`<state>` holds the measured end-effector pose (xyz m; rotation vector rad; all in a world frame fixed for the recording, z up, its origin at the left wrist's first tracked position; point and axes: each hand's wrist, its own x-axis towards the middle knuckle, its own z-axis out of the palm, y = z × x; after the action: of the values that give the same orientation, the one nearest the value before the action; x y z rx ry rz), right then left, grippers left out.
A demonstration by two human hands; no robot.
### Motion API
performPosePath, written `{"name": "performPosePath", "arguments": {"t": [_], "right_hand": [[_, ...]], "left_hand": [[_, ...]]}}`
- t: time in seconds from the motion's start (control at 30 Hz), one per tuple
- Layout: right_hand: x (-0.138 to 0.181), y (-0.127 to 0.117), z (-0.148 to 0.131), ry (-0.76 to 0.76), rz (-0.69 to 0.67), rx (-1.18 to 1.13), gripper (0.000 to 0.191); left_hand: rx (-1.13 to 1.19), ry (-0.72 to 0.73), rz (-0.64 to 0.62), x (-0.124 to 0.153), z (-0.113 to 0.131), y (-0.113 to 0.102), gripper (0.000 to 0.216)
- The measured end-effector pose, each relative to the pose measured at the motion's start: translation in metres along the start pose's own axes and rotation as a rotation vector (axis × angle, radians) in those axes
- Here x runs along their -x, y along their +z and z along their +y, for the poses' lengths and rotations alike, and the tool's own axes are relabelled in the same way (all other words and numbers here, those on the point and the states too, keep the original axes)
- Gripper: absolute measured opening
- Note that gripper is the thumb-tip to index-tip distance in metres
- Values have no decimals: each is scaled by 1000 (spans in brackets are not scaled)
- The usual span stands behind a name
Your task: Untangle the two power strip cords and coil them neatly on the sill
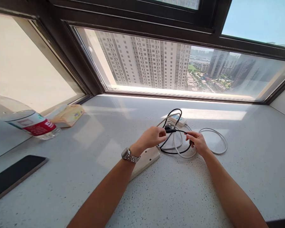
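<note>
A black power plug (170, 129) with its black cable (181, 131) is raised above a tangle of cords. My left hand (155, 136), with a metal-band watch at the wrist, has its fingers closed at the plug's left end. Between the thumb and fingers of my right hand (196, 141), the black cable is pinched a short way from the plug. White cables (180, 155) loop beneath and beside it. A white power strip (146, 161) lies partly hidden under my left forearm. Behind the plug sits a small white block (178, 119), partly covered by cords.
Far left stand a large water bottle (33, 123) with a red and white label and a soft tissue pack (68, 115). A dark phone (14, 175) lies nearer on the speckled white sill (180, 196). The window frame (156, 95) bounds the back.
</note>
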<state>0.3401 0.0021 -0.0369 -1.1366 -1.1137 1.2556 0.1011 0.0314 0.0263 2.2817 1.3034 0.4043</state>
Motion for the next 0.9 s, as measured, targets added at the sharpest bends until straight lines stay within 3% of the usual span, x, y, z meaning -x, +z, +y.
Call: {"name": "performPosePath", "arguments": {"t": [0.1,0.2,0.27,0.33,0.47,0.6,0.73,0.9], "right_hand": [[8,-8,-4,43,-35,71,34],[18,-17,-13,55,-33,58,32],[25,-24,-20,59,-38,52,30],[30,-31,-27,81,-58,77,26],[36,-39,-37,152,-150,177,20],[40,-39,-40,169,-226,272,14],[41,-40,-42,139,-241,308,12],[40,-52,-49,130,-182,311,5]], "left_hand": [[-37,115,-219,6,13,5,22],[-147,185,-297,9,23,14,27],[-244,186,-322,10,25,17,17],[-345,134,-308,9,24,18,8],[-482,26,-195,10,21,19,15],[-474,207,-176,11,30,30,42],[-457,299,-248,10,37,41,17],[-363,263,-137,9,35,35,21]]}}
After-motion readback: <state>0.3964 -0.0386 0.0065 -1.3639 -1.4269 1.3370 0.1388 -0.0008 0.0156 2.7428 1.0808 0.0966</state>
